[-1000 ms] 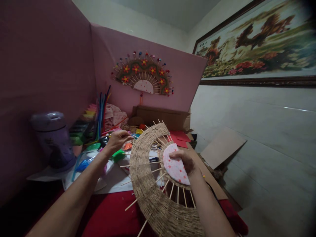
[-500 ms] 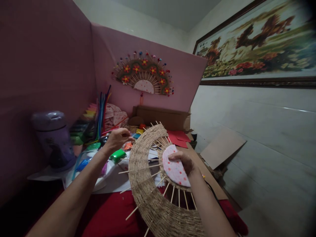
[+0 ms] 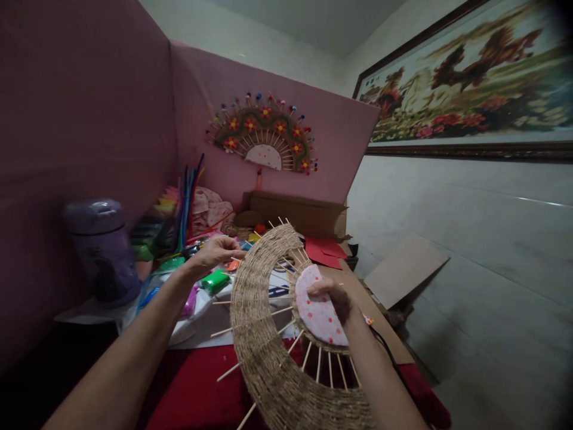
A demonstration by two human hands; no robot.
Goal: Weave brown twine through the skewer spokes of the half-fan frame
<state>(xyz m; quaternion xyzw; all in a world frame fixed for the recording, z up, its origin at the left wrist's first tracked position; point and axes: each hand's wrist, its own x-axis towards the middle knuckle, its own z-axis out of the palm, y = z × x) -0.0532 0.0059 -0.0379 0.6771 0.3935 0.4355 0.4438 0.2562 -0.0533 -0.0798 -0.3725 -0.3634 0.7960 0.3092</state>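
Observation:
My right hand (image 3: 333,298) grips a woven twine fan (image 3: 255,322) by the pink dotted fabric half-circle (image 3: 316,310) at its centre, thumb on top. Thin wooden sticks spread out from that centre through the broad twine band, and their tips jut past its outer edge. At the fan's upper left edge, my left hand (image 3: 219,252) has its fingers pinched together close to a stick tip. What lies between those fingers is too small to make out. A blue-handled tool (image 3: 278,291) shows partly through the gap in the fan.
A purple bottle (image 3: 101,251) stands at left, near colourful pipe cleaners (image 3: 190,203). Green clay packet (image 3: 215,282), red paper (image 3: 324,252) and cardboard (image 3: 295,212) lie on the table. A decorated fan (image 3: 264,134) hangs on the pink board; a framed horse picture (image 3: 465,83) hangs at right.
The fan has turned slightly, its left-side stick tips shifting upward. My left hand stays pinched by the outer edge, and my right hand keeps its grip. The view has shifted a little.

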